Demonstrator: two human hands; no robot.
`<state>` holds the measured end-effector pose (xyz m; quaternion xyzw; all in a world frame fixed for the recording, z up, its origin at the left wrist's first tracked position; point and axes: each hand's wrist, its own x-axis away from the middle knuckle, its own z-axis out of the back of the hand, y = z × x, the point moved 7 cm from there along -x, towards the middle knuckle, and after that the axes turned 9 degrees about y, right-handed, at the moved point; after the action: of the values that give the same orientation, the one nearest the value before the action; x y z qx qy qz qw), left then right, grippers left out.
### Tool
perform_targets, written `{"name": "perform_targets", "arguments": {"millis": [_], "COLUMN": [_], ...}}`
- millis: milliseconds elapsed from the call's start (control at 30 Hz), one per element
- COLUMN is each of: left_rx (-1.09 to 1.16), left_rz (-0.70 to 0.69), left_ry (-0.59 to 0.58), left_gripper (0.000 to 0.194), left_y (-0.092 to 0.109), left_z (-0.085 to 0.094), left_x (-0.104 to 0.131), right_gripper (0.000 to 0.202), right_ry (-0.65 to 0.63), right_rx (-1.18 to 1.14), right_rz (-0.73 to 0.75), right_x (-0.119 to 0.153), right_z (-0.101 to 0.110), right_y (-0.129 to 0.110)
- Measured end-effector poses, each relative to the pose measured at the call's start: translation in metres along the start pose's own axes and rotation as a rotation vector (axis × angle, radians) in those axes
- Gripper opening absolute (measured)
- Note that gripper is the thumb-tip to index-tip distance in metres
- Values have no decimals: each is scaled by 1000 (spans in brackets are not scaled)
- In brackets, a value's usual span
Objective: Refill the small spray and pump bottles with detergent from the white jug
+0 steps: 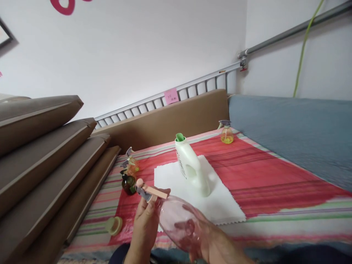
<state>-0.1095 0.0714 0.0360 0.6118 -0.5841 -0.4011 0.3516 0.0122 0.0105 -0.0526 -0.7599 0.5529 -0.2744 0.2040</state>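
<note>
A clear pink spray bottle point(176, 216) is held tilted near the front edge, its peach and grey spray head pointing up and left. Wrapped around the spray head and neck is my left hand point(147, 216). My right hand point(211, 236) grips the bottle's rounded base, with fingers visible through the clear plastic. Just beyond stands a pale green jug point(191, 165) with a handle and a green spout showing in its uncapped mouth. It rests on a white scalloped-edge sheet point(222, 200). A pale green cap point(113, 225) lies left of my left hand.
At left stand a dark brown bottle point(128, 183) and orange-tinted spray bottles point(133, 165). A spray bottle with yellow liquid point(227, 135) stands at the back right. Brown cushions point(46, 146) are stacked at left. A striped red cloth point(261, 168) covers the surface before a radiator point(200, 88).
</note>
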Motion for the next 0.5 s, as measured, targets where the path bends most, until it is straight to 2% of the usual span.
{"name": "perform_targets", "arguments": {"millis": [67, 100, 133, 233, 267, 300, 367, 433, 467, 500], "left_rx": [23, 38, 52, 52, 44, 42, 59, 89, 96, 94], "left_rz": [10, 17, 25, 53, 64, 72, 74, 57, 47, 39], "left_ry": [31, 50, 62, 56, 45, 38, 29, 25, 20, 13], "left_gripper": [42, 42, 42, 42, 42, 42, 40, 37, 36, 35], "left_y": [-2, -4, -7, -14, -17, -18, -20, -19, -18, -18], "left_z": [1, 1, 2, 0, -1, -1, 0, 1, 1, 1], "left_x": [0, 0, 0, 1, 1, 1, -1, -2, -3, -3], "right_gripper": [82, 87, 89, 81, 78, 75, 75, 88, 92, 91], "right_ry": [117, 161, 178, 56, 5, -14, 52, 185, 220, 220], "right_rx": [77, 87, 69, -55, -71, -61, 6, 29, 8, -26], "right_rz": [233, 286, 276, -27, -98, -101, 83, 287, 296, 236], "right_x": [0, 1, 1, 2, 2, 1, -4, -7, -8, -9], "right_z": [9, 12, 13, 4, 1, 0, 8, 19, 22, 22], "right_y": [-15, -19, -19, -2, 3, 4, -6, -19, -19, -16]}}
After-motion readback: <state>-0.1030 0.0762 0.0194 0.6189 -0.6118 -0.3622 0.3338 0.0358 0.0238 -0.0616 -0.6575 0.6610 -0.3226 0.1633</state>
